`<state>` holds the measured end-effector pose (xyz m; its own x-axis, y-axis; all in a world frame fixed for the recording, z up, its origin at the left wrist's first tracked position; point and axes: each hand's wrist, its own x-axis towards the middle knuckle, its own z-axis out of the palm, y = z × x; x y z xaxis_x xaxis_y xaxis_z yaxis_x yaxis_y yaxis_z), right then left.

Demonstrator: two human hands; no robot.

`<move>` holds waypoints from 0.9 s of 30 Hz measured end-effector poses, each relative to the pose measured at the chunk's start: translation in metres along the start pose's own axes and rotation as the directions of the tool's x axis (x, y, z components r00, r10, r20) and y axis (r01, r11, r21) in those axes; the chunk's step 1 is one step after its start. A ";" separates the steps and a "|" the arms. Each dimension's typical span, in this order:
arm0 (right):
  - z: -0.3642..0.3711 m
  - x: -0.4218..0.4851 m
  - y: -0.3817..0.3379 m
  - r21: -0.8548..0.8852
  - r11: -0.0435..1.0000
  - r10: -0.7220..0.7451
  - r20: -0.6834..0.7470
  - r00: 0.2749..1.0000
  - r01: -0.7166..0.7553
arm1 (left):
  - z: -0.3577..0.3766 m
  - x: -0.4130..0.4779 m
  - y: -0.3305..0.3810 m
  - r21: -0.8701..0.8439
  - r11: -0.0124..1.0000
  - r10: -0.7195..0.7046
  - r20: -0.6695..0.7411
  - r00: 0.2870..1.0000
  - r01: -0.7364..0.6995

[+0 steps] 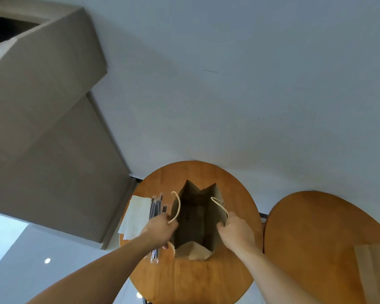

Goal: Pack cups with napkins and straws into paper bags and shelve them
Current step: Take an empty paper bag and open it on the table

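1. Head view, looking steeply down: a brown paper bag (195, 218) stands upright in the middle of a round wooden counter (191, 279), its open mouth facing up toward the camera.
2. The mouth is a narrow rectangle whose long axis runs straight away from the person, with folded gussets at the near and far ends.
3. The inside of the bag is in deep shadow; what it holds cannot be made out.
4. The left hand (159, 230) has its grip closed on the bag's left rim, where the pale left cord handle (177, 206) loops up.
5. The right hand (237, 231) has its grip closed on the right rim, at the base of the right cord handle (220, 206). The two hands hold the mouth spread.
6. Just left of the bag lie dark straws (157, 207) in clear wrappers, pointing away from the person, partly hidden under the left hand.
7. Beside the straws, at the counter's left edge, lies a pale stack of napkins (136, 213).
8. A second round counter (316, 238) stands to the right.
9. Large cardboard boxes (42, 106) rise at the left.
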<state>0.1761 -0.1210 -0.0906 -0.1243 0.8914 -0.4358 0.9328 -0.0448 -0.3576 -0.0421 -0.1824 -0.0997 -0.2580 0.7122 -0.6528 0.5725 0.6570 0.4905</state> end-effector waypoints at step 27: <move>-0.051 0.023 -0.196 -0.143 0.820 -0.518 0.229 0.824 0.555 | -0.124 -0.023 -0.031 0.232 0.972 0.093 -0.217 0.972 -0.041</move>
<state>0.0075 -0.0688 0.0113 -0.6629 0.6549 -0.3629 0.7440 0.5221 -0.4170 -0.1500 -0.1884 -0.0285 -0.3664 0.8067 -0.4637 0.7477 0.5519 0.3692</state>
